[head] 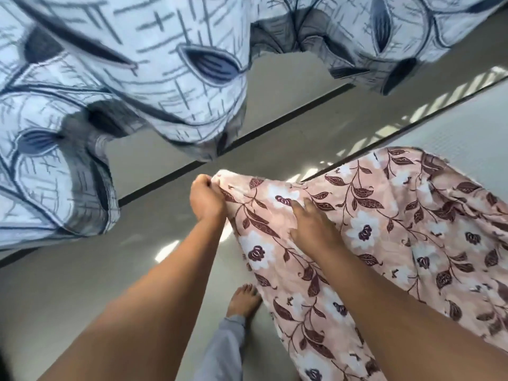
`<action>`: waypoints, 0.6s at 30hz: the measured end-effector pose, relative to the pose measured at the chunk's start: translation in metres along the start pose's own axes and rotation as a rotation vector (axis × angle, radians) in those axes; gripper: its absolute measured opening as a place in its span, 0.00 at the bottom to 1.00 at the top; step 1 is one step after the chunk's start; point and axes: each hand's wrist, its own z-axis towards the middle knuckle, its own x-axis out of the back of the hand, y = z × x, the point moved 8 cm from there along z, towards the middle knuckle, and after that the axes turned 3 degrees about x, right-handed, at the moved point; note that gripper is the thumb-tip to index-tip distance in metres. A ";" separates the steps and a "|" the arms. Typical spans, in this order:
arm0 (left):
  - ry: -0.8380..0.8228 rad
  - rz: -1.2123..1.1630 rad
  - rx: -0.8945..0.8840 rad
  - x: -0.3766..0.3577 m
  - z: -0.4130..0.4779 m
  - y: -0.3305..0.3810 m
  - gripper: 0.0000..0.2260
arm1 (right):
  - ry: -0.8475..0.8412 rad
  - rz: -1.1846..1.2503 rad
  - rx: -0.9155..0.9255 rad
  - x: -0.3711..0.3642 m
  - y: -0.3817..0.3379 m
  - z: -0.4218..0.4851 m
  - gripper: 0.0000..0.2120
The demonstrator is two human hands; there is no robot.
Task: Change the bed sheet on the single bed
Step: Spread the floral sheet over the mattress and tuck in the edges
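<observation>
A pink bed sheet (384,237) with white flowers and dark red leaves hangs over a pale mattress (450,138) at the right and drapes toward the floor. My left hand (206,198) is closed in a fist on the sheet's corner, held up at the centre of the view. My right hand (310,221) rests on the sheet just right of that corner, fingers pressing into the cloth. A white sheet with a blue-grey leaf pattern (115,86) lies bunched across the top and left.
The floor (82,270) is glossy grey tile with dark lines and patches of sunlight. My bare foot (243,299) and a grey trouser leg stand beside the hanging pink sheet.
</observation>
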 end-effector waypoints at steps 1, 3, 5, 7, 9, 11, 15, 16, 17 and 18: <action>-0.064 0.018 0.013 -0.006 0.000 0.000 0.04 | 0.003 -0.007 -0.001 -0.001 0.000 0.001 0.33; -0.196 0.127 -0.021 -0.022 -0.009 -0.002 0.16 | 0.024 -0.015 -0.005 -0.003 0.001 0.002 0.33; -0.265 0.205 -0.032 -0.033 -0.022 -0.009 0.24 | 0.056 -0.036 -0.009 -0.006 0.000 0.001 0.32; -0.349 0.213 0.038 -0.044 -0.039 -0.025 0.22 | 0.101 -0.065 -0.015 -0.007 0.001 -0.003 0.31; -0.450 0.107 0.177 -0.056 -0.056 -0.045 0.14 | 0.151 -0.085 -0.024 -0.005 0.003 -0.009 0.28; -0.464 -0.020 0.252 -0.061 -0.062 -0.055 0.09 | 0.166 -0.100 -0.022 -0.007 0.005 -0.014 0.25; -0.335 0.059 0.116 -0.057 -0.045 -0.037 0.12 | 0.173 -0.053 -0.024 -0.014 0.014 -0.024 0.25; -0.302 0.083 0.083 -0.056 -0.042 -0.030 0.11 | 0.170 -0.034 -0.022 -0.016 0.016 -0.027 0.26; -0.287 0.092 0.060 -0.055 -0.043 -0.022 0.10 | 0.166 -0.015 -0.027 -0.018 0.018 -0.032 0.27; -0.278 0.117 0.051 -0.057 -0.043 -0.019 0.09 | 0.159 -0.001 -0.031 -0.021 0.020 -0.035 0.28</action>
